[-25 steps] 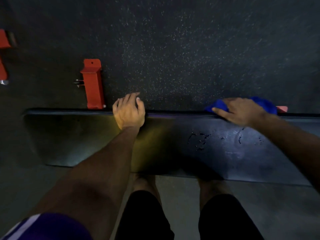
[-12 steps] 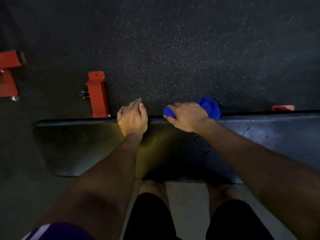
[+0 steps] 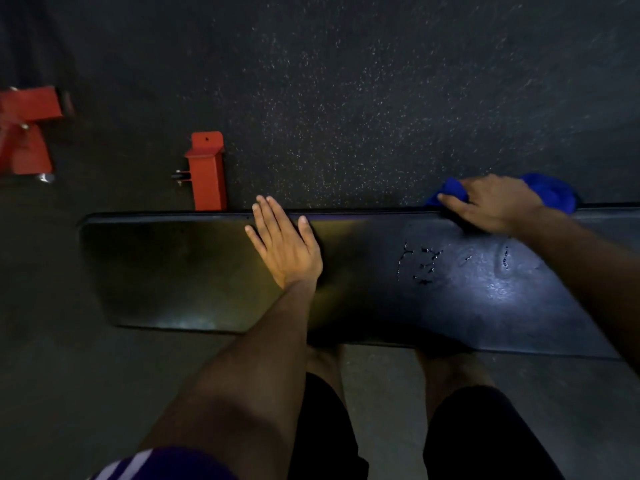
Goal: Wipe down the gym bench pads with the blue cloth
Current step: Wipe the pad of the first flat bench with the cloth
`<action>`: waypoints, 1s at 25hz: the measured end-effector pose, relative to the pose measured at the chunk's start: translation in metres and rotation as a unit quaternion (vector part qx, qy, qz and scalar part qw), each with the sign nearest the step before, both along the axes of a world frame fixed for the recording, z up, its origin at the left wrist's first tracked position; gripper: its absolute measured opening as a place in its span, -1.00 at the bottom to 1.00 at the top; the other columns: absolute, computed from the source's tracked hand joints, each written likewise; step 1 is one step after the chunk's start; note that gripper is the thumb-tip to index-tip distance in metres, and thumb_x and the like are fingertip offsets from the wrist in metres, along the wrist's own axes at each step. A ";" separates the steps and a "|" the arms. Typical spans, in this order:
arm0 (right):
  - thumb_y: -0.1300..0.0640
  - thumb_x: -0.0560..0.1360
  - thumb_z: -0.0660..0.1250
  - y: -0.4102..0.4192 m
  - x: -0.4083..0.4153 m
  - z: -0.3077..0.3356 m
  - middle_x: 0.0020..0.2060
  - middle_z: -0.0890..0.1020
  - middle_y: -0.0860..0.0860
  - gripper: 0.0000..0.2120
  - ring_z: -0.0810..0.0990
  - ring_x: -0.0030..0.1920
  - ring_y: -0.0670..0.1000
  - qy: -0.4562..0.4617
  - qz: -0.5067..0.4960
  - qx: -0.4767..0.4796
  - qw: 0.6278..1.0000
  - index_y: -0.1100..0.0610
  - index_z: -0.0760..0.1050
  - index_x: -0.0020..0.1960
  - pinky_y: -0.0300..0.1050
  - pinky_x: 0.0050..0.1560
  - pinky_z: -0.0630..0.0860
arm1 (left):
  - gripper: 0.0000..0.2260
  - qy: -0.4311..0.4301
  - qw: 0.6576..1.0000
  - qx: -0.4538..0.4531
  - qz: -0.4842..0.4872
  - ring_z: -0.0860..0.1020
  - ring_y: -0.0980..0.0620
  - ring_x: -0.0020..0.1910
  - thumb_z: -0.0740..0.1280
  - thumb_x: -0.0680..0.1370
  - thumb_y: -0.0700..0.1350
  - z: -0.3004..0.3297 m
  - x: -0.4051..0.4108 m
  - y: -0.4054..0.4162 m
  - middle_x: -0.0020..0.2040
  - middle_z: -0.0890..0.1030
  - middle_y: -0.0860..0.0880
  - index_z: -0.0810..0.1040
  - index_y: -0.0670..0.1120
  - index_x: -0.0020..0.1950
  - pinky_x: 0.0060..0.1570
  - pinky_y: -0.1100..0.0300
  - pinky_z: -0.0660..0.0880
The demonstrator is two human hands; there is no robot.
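Observation:
A long black bench pad (image 3: 180, 271) runs across the view in front of me, with wet streaks and droplets on its right half. My left hand (image 3: 282, 242) lies flat on the pad near its far edge, fingers straight. My right hand (image 3: 491, 202) presses the bunched blue cloth (image 3: 550, 192) onto the pad's far edge at the right, fingers curved over the cloth. Most of the cloth is hidden under that hand.
A red metal frame piece (image 3: 206, 171) stands on the dark speckled floor (image 3: 346, 98) just behind the pad's left part. More red frame (image 3: 26, 129) sits at the far left. My legs in black shorts (image 3: 485, 434) stand against the pad's near side.
My right hand slid the cloth along the far edge, left toward my left hand and then back to the right. My left hand's fingers went from curled over the edge to lying flat.

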State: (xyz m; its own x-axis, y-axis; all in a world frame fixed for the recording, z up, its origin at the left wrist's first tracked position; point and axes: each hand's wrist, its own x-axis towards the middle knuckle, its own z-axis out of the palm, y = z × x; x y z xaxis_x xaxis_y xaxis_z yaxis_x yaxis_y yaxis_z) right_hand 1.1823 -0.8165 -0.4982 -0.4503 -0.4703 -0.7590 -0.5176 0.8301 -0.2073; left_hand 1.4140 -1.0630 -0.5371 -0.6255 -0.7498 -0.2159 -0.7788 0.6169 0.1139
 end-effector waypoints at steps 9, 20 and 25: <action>-0.26 0.62 -0.04 -0.124 0.072 -0.012 0.08 0.59 0.08 -0.50 0.59 0.08 0.14 0.020 0.068 -0.137 0.988 0.04 0.41 0.29 0.15 0.14 0.46 | -0.38 0.006 1.000 -0.009 0.006 0.03 -0.07 0.66 -0.06 0.68 0.11 -0.004 0.001 0.002 0.67 0.11 -0.15 0.08 -0.21 0.65 0.61 -0.16 -0.12; -0.15 0.64 0.09 0.014 -0.010 0.014 0.15 0.60 0.17 -0.63 0.57 0.09 0.23 0.028 0.048 -0.087 0.995 0.12 0.46 0.14 0.05 -0.01 0.46 | -0.37 0.004 1.000 0.000 -0.006 0.02 -0.10 0.66 -0.02 0.66 0.10 0.001 0.002 0.005 0.67 0.12 -0.16 0.08 -0.20 0.66 0.60 -0.17 -0.16; -0.19 0.58 0.05 0.078 -0.059 0.053 -0.04 0.62 0.20 -0.57 0.57 -0.06 0.26 0.172 -0.027 -0.164 0.971 0.15 0.46 0.01 0.09 -0.11 0.45 | -0.38 -0.032 0.999 0.043 -0.003 -0.09 -0.16 0.66 0.00 0.69 0.07 0.018 -0.006 0.004 0.68 -0.02 -0.21 -0.05 -0.21 0.67 0.57 -0.32 -0.13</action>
State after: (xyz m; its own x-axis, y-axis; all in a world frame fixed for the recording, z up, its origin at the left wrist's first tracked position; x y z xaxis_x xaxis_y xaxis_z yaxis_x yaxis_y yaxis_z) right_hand 1.1235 -0.7385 -0.4452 -0.6807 -0.6310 -0.3722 -0.5614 0.7757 -0.2883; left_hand 1.4085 -1.0590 -0.5195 -0.6124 -0.7230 -0.3196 -0.7826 0.6116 0.1161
